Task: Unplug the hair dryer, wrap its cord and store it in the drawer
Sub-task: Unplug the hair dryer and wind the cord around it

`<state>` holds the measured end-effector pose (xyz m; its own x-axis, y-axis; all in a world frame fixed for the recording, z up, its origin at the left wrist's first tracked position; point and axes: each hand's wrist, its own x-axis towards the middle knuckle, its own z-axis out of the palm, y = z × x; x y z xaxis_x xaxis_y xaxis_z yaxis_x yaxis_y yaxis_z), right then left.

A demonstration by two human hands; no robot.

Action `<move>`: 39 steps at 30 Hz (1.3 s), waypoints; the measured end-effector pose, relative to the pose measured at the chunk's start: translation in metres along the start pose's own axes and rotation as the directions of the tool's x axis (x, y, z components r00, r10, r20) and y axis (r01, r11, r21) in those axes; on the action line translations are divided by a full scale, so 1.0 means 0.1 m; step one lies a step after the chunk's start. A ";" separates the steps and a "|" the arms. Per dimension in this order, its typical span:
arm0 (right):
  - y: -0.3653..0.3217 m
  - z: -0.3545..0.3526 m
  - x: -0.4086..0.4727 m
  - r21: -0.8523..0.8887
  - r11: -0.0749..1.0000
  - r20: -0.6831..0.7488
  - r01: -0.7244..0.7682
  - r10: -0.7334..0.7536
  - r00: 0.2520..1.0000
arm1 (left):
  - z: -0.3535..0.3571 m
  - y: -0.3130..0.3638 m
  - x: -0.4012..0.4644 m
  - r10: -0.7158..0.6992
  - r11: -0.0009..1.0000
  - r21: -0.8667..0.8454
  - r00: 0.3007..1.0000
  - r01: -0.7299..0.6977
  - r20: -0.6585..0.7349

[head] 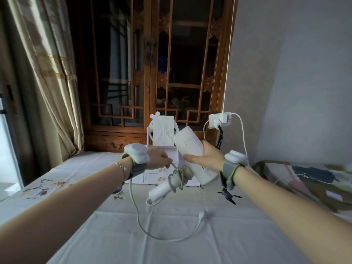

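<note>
Head view, looking down along two bare forearms stretched over a table (pixel 171 250) covered with a pale cloth printed with birds and flowers. Both wrists wear grey straps with white pods on top.

Right hand (pixel 206 158) grips the barrel of a white hair dryer (pixel 192 149), fingers and thumb curled round it, holding it in the air above the table with the barrel tilted up and away. Its handle (pixel 165 187) points down toward the left, with several turns of grey-white cord (pixel 179 178) wound round it.

Left hand (pixel 159 159) is just beside the handle, fingers curled down and pinching the cord. From there the loose cord drops in a long loop onto the cloth and curves back up to the plug (pixel 202 215), which lies free on the table — not in any socket.

Behind the hands stands a small white drawer chest (pixel 152 177) with gold knobs; its drawers appear closed, so what they hold cannot be seen. A round mirror frame (pixel 152 128) stands on top, with a white sheet (pixel 163 130) over it.

On the wall to the right, a white socket (pixel 214 121) holds a white charger (pixel 224 117) with a cable hanging from it. A dark carved wooden cabinet (pixel 152 63) with glass doors fills the background — its contents are too dim to make out. A curtain (pixel 47 73) hangs at left.
</note>
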<state>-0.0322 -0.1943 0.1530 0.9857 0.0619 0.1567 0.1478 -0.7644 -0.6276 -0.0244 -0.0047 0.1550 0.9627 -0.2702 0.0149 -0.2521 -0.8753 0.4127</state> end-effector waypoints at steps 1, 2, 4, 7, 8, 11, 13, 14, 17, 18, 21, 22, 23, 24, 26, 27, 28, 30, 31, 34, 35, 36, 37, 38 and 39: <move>0.00 0.02 0.00 0.007 1.000 -0.029 -0.013 0.013 1.000 | 0.00 0.02 0.01 -0.026 0.999 -0.043 1.000 0.026 0.013; 0.00 0.04 0.01 0.014 1.000 -0.058 -0.022 0.023 0.998 | 0.00 0.04 0.01 -0.056 0.993 -0.106 0.998 0.059 0.033; 0.00 0.06 0.02 0.040 0.998 -0.119 -0.040 0.045 0.992 | 0.01 0.08 0.01 -0.121 0.965 -0.224 0.990 0.135 0.072; 0.01 0.08 0.03 0.146 0.987 -0.188 -0.074 0.101 0.977 | 0.06 0.09 0.01 -0.132 0.941 -0.306 0.989 0.145 0.063; 0.00 0.08 0.03 0.183 0.979 -0.203 -0.084 0.122 0.972 | 0.07 0.08 -0.01 -0.114 0.931 -0.343 0.992 0.128 0.062; 0.03 0.08 0.05 0.355 0.930 -0.234 -0.093 0.185 0.955 | 0.05 0.06 -0.07 -0.037 0.860 -0.504 0.995 0.077 0.089; 0.05 0.08 0.06 0.496 0.863 -0.230 -0.098 0.239 0.943 | 0.05 0.08 -0.13 0.015 0.804 -0.592 0.993 0.055 0.113; 0.05 0.07 0.05 0.564 0.820 -0.214 -0.097 0.258 0.942 | 0.07 0.09 -0.16 0.043 0.780 -0.625 0.993 0.035 0.110; 0.03 0.07 0.04 0.701 0.706 -0.169 -0.100 0.301 0.939 | 0.14 0.03 -0.20 0.110 0.713 -0.699 0.993 -0.057 0.031; 0.03 0.07 0.04 0.727 0.681 -0.163 -0.094 0.303 0.939 | 0.16 -0.01 -0.21 0.127 0.682 -0.728 0.992 -0.067 0.028; 0.01 0.04 0.02 0.789 0.604 -0.107 -0.111 0.314 0.943 | 0.21 -0.08 -0.21 0.189 0.631 -0.773 0.980 -0.069 0.067; 0.02 0.02 0.03 0.810 0.574 -0.085 -0.121 0.319 0.944 | 0.23 -0.10 -0.21 0.203 0.626 -0.776 0.977 -0.081 0.062; 0.05 0.00 0.04 0.829 0.544 -0.065 -0.127 0.320 0.945 | 0.23 -0.12 -0.21 0.209 0.629 -0.771 0.977 -0.097 0.048; 0.07 -0.02 0.05 0.845 0.518 -0.045 -0.133 0.317 0.947 | 0.24 -0.16 -0.20 0.210 0.639 -0.761 0.977 -0.113 0.032; 0.11 -0.06 0.05 0.861 0.487 -0.011 -0.144 0.300 0.954 | 0.23 -0.24 -0.18 0.230 0.650 -0.746 0.973 -0.144 0.012; 0.13 -0.07 0.05 0.869 0.471 0.009 -0.154 0.297 0.955 | 0.24 -0.27 -0.18 0.248 0.650 -0.742 0.969 -0.161 0.007; 0.16 -0.09 0.04 0.877 0.448 0.037 -0.173 0.296 0.955 | 0.25 -0.30 -0.17 0.260 0.659 -0.731 0.966 -0.176 0.001; 0.19 -0.11 0.03 0.894 0.398 0.098 -0.204 0.270 0.958 | 0.25 -0.36 -0.15 0.258 0.687 -0.700 0.966 -0.195 -0.016; 0.21 -0.12 0.02 0.901 0.380 0.117 -0.209 0.250 0.961 | 0.24 -0.38 -0.14 0.255 0.707 -0.678 0.967 -0.200 -0.019; 0.26 -0.18 0.00 0.894 0.385 0.168 -0.230 0.186 0.968 | 0.17 -0.40 -0.12 0.263 0.801 -0.557 0.965 -0.218 0.001; 0.27 -0.21 -0.02 0.884 0.401 0.190 -0.239 0.159 0.969 | 0.15 -0.41 -0.10 0.263 0.834 -0.506 0.965 -0.220 0.014; 0.28 -0.24 -0.03 0.874 0.419 0.208 -0.246 0.134 0.969 | 0.13 -0.47 -0.06 0.259 0.865 -0.454 0.965 -0.216 0.034; 0.29 -0.27 -0.03 0.862 0.438 0.228 -0.256 0.115 0.967 | 0.11 -0.50 -0.02 0.235 0.899 -0.388 0.971 -0.202 0.039; 0.30 -0.30 -0.04 0.847 0.464 0.243 -0.261 0.101 0.965 | 0.10 -0.56 0.03 0.201 0.931 -0.316 0.979 -0.184 0.022; 0.29 -0.32 -0.06 0.826 0.500 0.252 -0.259 0.084 0.964 | 0.07 -0.60 0.07 0.168 0.957 -0.241 0.986 -0.163 0.000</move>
<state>-0.0368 -0.2379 0.1580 0.9831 0.1574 -0.0936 -0.1149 0.1321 -0.9846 -0.0032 0.0432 0.1237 0.9066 -0.4135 0.0839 -0.3744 -0.6968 0.6118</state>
